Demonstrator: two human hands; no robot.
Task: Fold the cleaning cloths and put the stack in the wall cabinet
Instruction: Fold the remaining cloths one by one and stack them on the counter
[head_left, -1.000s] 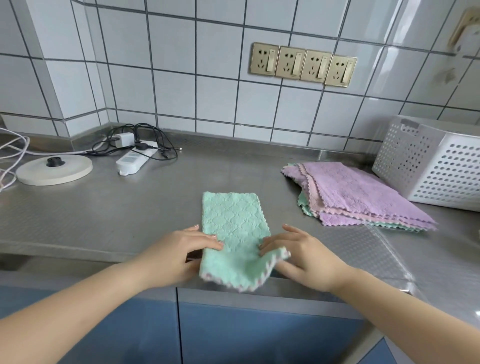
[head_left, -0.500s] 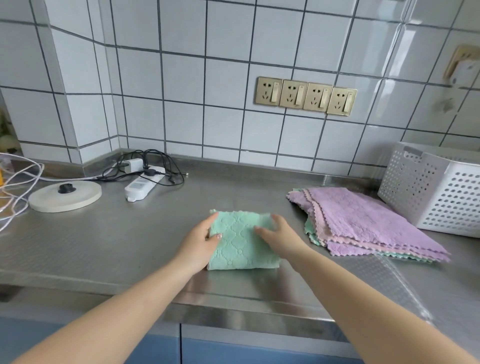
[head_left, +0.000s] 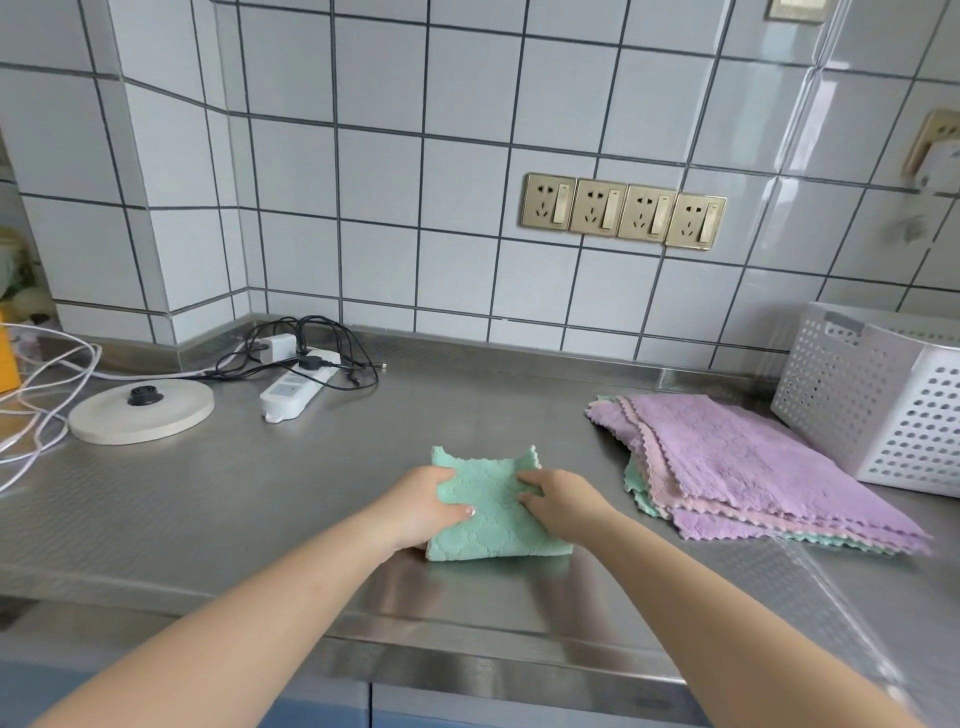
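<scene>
A mint green cloth (head_left: 491, 512), folded into a small square, lies on the steel counter (head_left: 249, 499) in front of me. My left hand (head_left: 423, 506) grips its left edge, thumb on top and fingers curled round the cloth. My right hand (head_left: 563, 501) grips the right side, its fingers curled into the fabric. To the right lies a loose pile of unfolded cloths (head_left: 743, 467), purple on top with pink and green edges showing beneath. No wall cabinet is in view.
A white perforated basket (head_left: 878, 405) stands at the far right against the tiled wall. At the back left are a white power strip (head_left: 296, 389) with black cables, a round kettle base (head_left: 141, 415) and white cords (head_left: 36, 395). Wall sockets (head_left: 623, 210) sit above the counter.
The long green cloth that hung over the counter edge has been folded in half into a square. Both hands went from lying on it to gripping its sides. The camera tilted upward.
</scene>
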